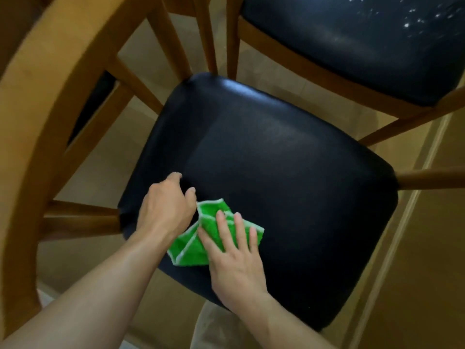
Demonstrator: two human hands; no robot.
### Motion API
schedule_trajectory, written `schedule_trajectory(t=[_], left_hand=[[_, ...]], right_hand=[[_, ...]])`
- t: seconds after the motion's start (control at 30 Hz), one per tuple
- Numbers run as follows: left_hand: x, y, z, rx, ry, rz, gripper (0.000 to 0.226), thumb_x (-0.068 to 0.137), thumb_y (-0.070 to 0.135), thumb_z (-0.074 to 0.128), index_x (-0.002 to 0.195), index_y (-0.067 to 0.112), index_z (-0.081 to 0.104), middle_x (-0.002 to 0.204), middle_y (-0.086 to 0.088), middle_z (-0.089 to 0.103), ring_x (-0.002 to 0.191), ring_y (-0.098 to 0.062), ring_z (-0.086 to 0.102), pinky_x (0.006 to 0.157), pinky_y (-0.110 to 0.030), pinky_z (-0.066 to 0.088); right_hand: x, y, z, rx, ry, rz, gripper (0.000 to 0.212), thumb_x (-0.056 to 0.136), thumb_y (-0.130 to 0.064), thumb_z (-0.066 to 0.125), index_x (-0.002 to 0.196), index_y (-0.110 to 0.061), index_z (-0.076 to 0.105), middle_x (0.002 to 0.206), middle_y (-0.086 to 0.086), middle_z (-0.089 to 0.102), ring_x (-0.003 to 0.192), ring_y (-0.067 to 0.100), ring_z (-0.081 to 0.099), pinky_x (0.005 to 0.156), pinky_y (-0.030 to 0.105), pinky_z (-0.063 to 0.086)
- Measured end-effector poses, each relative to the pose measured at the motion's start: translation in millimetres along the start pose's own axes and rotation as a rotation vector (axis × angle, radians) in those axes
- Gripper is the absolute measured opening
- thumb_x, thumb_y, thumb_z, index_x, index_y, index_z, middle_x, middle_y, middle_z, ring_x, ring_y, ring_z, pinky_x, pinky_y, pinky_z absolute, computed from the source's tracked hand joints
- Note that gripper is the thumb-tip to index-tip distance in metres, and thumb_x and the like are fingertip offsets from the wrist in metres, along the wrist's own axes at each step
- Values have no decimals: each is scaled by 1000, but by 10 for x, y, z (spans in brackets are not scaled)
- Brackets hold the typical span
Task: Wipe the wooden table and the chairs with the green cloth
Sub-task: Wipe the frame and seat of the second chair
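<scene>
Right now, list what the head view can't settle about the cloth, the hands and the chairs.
- Left hand: whether it pinches the cloth or only touches it; its own back hides the fingertips.
- Cloth: part lies hidden under the right hand.
- Far chair seat: cut off by the top and right edges; its white specks are too small to identify.
- Table: not in view.

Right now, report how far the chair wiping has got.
In hand: the right hand presses the green cloth flat on the near seat, left hand beside it. Left: the far seat shows white specks. Nothing tells what is finished.
</scene>
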State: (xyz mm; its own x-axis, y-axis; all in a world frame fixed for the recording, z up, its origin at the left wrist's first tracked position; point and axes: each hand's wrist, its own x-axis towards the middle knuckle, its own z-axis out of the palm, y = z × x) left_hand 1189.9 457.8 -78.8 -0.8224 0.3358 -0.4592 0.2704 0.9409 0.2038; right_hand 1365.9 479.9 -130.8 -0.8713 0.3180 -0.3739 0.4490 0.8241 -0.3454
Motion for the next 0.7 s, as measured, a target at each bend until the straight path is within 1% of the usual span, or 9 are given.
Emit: schedule_trajectory(t=[0.07,0.13,0.23,0.3,0.37,0.43,0.5,0.6,0.7], left_hand=[[-63,-47,23,-64,14,-16,40,91,37,52,126,18,55,111,-9,67,101,-30,61,81,-35,47],[-109,-98,55,-109,12,-34,33,92,36,52,120,19,58,103,-4,69,93,-25,61,75,-31,45],[-150,-150,91,-136,7,-78,29,92,37,50,115,23,59,97,2,67,83,-18,56,69,-28,40],[-181,-125,104,-162,-15,-79,28,91,37,51,115,25,59,98,3,66,86,-18,59,70,-28,42],[-229,-39,111,-200,-49,-38,28,89,33,54,115,26,60,101,3,66,91,-19,61,75,-30,47],[-278,102,126,-241,-79,69,30,86,28,56,115,24,60,104,1,66,95,-21,61,83,-35,50],[-298,272,168,-236,-107,212,35,84,25,58,118,20,60,109,-2,63,102,-23,59,87,-37,48],[-279,527,251,-206,-170,307,47,83,24,59,130,19,52,123,-2,55,115,-23,51,94,-38,44],[-238,696,340,-174,-185,273,47,84,25,63,128,19,48,119,-3,51,112,-26,51,91,-40,45]], right_hand=[[11,156,-77,-32,-14,-167,67,83,-37,64,145,-39,37,157,3,29,144,33,19,110,54,28],[147,497,-242,-108,38,-203,62,88,-37,59,146,-39,36,156,1,32,143,31,27,110,50,29],[473,946,-622,-107,93,95,59,96,-37,47,151,-35,25,160,5,19,146,35,16,114,50,21],[621,967,-770,-42,84,194,58,96,-34,48,150,-29,28,160,8,19,145,38,13,114,53,19],[670,873,-866,110,119,205,58,89,-26,55,145,-21,39,150,9,37,140,39,26,111,51,27],[660,861,-978,267,214,274,57,80,-18,59,135,-17,48,129,8,56,123,34,47,97,45,43],[649,936,-1073,292,259,384,55,78,-18,62,131,-19,49,121,8,58,111,32,54,87,42,46],[636,1070,-1138,219,129,466,57,80,-21,64,134,-24,46,120,7,55,110,30,54,85,38,44],[610,1130,-1142,260,46,516,49,82,-23,64,130,-26,51,109,4,62,102,27,58,78,33,44]])
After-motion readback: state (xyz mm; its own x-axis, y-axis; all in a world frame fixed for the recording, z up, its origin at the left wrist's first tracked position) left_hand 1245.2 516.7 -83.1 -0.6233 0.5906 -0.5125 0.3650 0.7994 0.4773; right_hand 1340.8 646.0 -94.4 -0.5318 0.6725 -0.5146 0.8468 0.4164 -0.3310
